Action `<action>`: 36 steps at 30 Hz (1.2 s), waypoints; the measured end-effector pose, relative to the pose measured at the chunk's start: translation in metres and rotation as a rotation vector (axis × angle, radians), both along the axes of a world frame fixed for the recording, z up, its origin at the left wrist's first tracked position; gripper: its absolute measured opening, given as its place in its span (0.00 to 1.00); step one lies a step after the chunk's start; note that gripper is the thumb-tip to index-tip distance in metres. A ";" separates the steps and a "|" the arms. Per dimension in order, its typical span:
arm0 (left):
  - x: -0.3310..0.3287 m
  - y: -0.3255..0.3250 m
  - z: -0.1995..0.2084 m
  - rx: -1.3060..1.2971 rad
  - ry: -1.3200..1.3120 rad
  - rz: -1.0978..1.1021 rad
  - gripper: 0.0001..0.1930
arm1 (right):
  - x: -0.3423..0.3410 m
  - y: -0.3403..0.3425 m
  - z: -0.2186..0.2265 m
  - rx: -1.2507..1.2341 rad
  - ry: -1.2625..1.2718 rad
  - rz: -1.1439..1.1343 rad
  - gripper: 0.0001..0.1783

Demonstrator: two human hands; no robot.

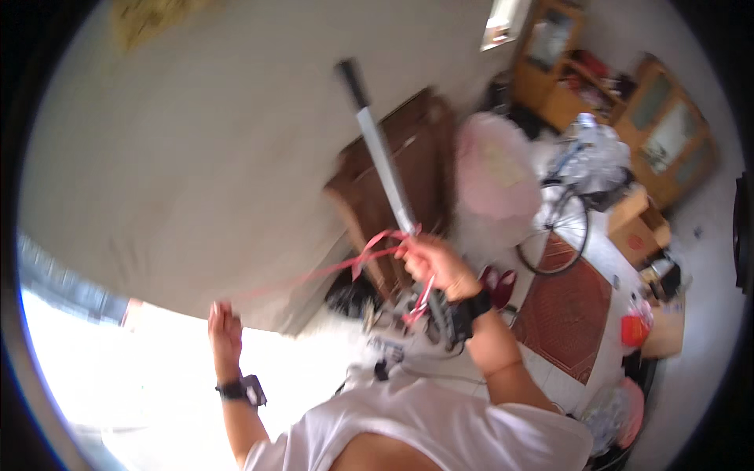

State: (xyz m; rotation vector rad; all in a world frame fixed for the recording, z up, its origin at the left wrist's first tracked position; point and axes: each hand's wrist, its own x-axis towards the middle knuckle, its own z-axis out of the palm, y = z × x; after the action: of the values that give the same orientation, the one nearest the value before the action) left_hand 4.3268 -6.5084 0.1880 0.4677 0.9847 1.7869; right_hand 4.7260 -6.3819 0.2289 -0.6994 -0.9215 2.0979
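Stretching sideways, a red ribbon (366, 257) spans from the left hand (226, 330) — fingers curled tight, pinching its blurred end — to the right hand (437, 264), closed around ribbon and the lower end of a black-tipped silver pole (383, 166).

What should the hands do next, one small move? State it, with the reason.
Drawing the left hand gently outward, with the right hand held firm, would probably be best: the red ribbon runs between the hands, yet a loose loop of it stands out beside the right hand, near the silver pole.
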 end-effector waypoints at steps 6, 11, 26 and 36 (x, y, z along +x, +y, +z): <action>-0.014 -0.035 0.029 0.233 -0.124 0.216 0.13 | -0.005 0.020 -0.027 -0.009 -0.157 0.355 0.16; -0.042 -0.101 0.051 0.332 -0.053 0.363 0.10 | 0.002 0.021 -0.036 0.171 -0.426 0.522 0.15; -0.097 -0.263 0.018 0.038 0.093 1.334 0.14 | 0.032 0.031 -0.057 0.180 -0.632 0.577 0.16; -0.100 -0.205 -0.124 -0.158 -0.153 0.692 0.09 | -0.099 -0.011 -0.021 0.274 -0.627 0.799 0.18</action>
State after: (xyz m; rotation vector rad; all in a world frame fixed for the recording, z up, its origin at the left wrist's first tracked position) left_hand 4.2266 -6.7132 0.0644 -0.1372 1.2596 2.2806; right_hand 4.6266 -6.3931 0.2081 -0.9693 -2.0658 2.3512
